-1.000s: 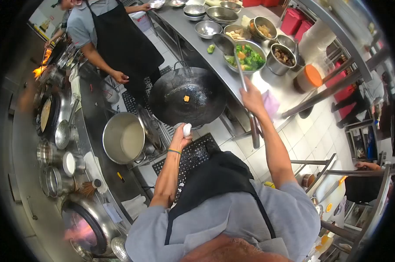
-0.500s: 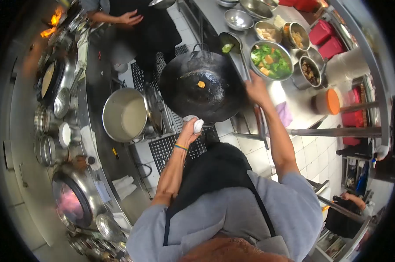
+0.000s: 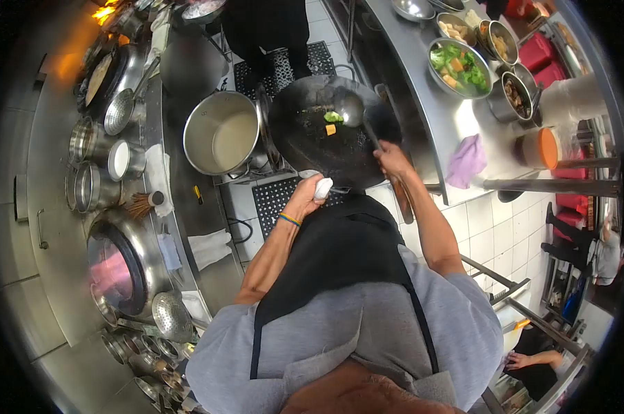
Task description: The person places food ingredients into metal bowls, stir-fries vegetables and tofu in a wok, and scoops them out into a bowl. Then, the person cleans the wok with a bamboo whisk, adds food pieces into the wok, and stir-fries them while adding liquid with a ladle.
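Observation:
A large black wok (image 3: 294, 141) is tilted in front of me. My left hand (image 3: 303, 199) is closed around its near handle, with a folded white cloth (image 3: 323, 188) in the grip. In my right hand (image 3: 394, 161) is the handle of a ladle (image 3: 353, 110), whose bowl is inside the wok. Beside the ladle lie a green broccoli piece (image 3: 333, 117) and an orange cube (image 3: 330, 129) on the wok's surface. On the counter to the right stands a metal bowl (image 3: 468, 95) of broccoli and orange chunks.
A deep steel pot (image 3: 205, 119) with pale liquid stands left of the wok. A lilac cloth (image 3: 467, 162) and an orange-lidded tub (image 3: 546, 148) are on the right counter (image 3: 441, 138). Another person's dark-clothed legs (image 3: 267, 31) are beyond the wok. A flame (image 3: 105, 12) burns far left.
The ladle has moved left from over the counter edge into the wok. The broccoli piece that was in it now lies in the wok by the orange cube. My left hand keeps its grip.

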{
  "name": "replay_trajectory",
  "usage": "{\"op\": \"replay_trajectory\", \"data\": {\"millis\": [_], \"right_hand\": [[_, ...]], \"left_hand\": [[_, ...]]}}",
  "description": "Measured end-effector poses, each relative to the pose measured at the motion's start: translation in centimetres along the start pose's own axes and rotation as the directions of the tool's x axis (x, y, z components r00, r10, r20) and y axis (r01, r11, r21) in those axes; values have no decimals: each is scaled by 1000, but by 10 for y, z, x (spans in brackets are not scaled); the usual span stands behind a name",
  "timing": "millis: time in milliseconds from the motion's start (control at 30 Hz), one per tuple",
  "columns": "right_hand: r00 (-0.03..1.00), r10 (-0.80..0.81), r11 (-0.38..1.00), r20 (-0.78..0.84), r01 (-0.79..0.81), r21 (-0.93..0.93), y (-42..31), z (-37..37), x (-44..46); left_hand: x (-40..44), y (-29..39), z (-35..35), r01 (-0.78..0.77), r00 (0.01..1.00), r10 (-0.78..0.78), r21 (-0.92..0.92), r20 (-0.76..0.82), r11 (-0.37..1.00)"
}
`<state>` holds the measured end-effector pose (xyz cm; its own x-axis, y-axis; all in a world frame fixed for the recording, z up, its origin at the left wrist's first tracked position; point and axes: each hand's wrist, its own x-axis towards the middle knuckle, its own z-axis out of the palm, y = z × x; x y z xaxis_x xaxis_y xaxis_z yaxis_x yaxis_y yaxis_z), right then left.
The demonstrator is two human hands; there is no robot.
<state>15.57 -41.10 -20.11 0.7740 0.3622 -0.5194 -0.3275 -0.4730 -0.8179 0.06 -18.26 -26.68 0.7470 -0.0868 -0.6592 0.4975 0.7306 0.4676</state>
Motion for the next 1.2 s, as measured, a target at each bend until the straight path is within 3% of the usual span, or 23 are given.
{"op": "replay_trajectory", "data": {"millis": [133, 233, 333, 500, 600, 733, 833, 867, 933, 1033, 1100, 1200], "right_hand": [[941, 131, 935, 311, -222, 276, 20, 33, -37], [870, 223, 749, 439, -442, 494, 22, 51, -69], [776, 97, 528, 623, -570, 629, 40, 64, -79], [676, -173, 259, 717, -671, 695, 37, 66, -91], [691, -292, 221, 661, -624, 750, 12, 45, -109], [798, -406, 206, 446, -396, 895, -19, -16, -133], [892, -418, 280, 173, -55, 958, -42, -72, -151], [934, -356, 372, 23, 119, 921, -51, -88, -159], [925, -287, 529, -251, 371, 763, -73, -116, -168], [778, -277, 693, -564, 569, 443, -90, -153, -156], [707, -241, 859, -665, 474, 193, -80, -187, -130], [450, -512, 838, -731, 447, -312, -36, -226, -74]], "left_hand": [[-3, -13, -24, 35, 999, -34, 70, -21, 997], [-15, -24, -30, 43, 998, -37, 97, -53, 994], [-19, -28, -39, 55, 997, -47, 148, -61, 987], [-37, -26, -37, 50, 994, -20, 297, -104, 954], [-49, -16, -42, 56, 997, -43, 251, -57, 966], [-61, -5, -44, 80, 997, -81, 162, -3, 984], [-64, -2, -40, 109, 993, -114, 112, 43, 988], [-69, 0, -29, 54, 998, -58, 128, 26, 990], [-68, -1, -28, 71, 997, -70, 99, -16, 993], [-79, 9, -2, 28, 995, -20, 85, -97, 996], [-81, 13, 6, -7, 993, 15, 75, -117, 997], [-78, 13, 2, -12, 997, 11, -24, -71, 1000]]}}
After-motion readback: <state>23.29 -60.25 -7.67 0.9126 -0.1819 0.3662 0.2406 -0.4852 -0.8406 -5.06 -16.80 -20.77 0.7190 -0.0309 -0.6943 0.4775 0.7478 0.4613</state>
